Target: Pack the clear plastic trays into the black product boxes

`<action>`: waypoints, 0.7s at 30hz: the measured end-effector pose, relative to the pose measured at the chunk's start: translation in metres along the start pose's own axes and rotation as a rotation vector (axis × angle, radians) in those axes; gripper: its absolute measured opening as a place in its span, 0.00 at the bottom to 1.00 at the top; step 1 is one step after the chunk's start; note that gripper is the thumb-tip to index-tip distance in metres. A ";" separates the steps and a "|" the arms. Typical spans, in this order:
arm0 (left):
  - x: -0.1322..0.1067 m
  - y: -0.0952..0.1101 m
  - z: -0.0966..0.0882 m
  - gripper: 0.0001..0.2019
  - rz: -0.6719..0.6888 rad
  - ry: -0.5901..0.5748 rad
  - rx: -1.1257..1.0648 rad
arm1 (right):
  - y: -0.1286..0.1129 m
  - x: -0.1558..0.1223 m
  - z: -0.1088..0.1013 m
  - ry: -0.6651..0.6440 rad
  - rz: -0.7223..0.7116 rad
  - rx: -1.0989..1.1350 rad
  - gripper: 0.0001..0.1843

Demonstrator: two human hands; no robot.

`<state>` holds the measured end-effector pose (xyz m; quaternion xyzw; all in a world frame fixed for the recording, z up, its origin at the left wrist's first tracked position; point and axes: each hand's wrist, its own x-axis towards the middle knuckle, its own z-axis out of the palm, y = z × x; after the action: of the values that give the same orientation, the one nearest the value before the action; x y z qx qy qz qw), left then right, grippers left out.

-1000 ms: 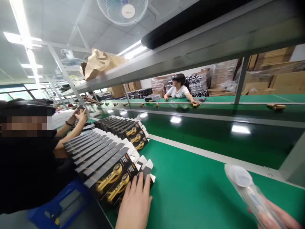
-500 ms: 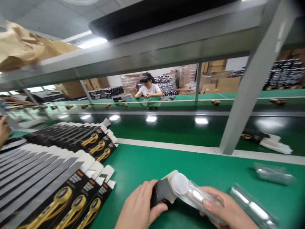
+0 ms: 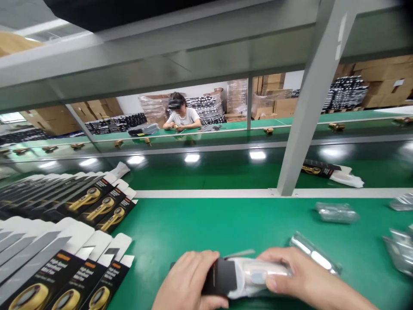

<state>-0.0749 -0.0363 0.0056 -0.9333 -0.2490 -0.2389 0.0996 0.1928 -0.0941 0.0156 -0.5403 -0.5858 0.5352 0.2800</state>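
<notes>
Two hands, left (image 3: 189,280) and right (image 3: 309,275), grip one black-sleeved plastic-wrapped package (image 3: 248,275).

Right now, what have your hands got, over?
Left hand on the black card at one end of a wrapped item. Right hand over its plastic body. Clear bag just beyond the right hand. Boxes stacked off to the left.

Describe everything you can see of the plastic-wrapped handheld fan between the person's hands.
The plastic-wrapped handheld fan lies roughly level above the green conveyor belt, its long axis running sideways. A glossy, clear sleeve covers its pale body, with a small grey-blue patch showing through. One end meets a black carton, held by the left hand. The right hand lies over the other end. Glare and fingers hide its finer parts, and whether it touches the belt cannot be told.
</notes>
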 end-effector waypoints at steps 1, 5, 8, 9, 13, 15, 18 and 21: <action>0.001 0.003 0.001 0.32 0.051 -0.013 0.016 | 0.000 0.001 0.003 -0.002 0.003 -0.039 0.17; 0.001 0.010 0.004 0.32 0.167 -0.031 0.075 | 0.001 0.005 0.018 0.003 0.035 -0.044 0.14; 0.002 0.012 0.004 0.32 0.179 -0.044 0.089 | 0.003 0.007 0.029 0.024 0.041 -0.026 0.13; 0.002 0.012 0.004 0.32 0.181 -0.051 0.095 | 0.003 0.008 0.032 0.029 0.041 -0.022 0.13; 0.002 0.013 0.005 0.31 0.189 -0.053 0.124 | 0.008 0.012 0.042 0.055 0.042 0.010 0.12; 0.003 0.012 0.006 0.30 0.210 -0.041 0.125 | 0.012 0.014 0.044 0.064 0.035 0.027 0.13; 0.013 0.004 0.008 0.29 0.218 -0.036 0.096 | 0.014 0.017 0.038 0.098 -0.003 0.102 0.13; 0.035 -0.008 0.014 0.29 0.185 -0.010 0.047 | 0.005 0.019 0.018 0.183 -0.038 0.256 0.13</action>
<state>-0.0471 -0.0102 0.0108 -0.9509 -0.1677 -0.2181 0.1419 0.1730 -0.0832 0.0018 -0.5355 -0.4948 0.5487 0.4090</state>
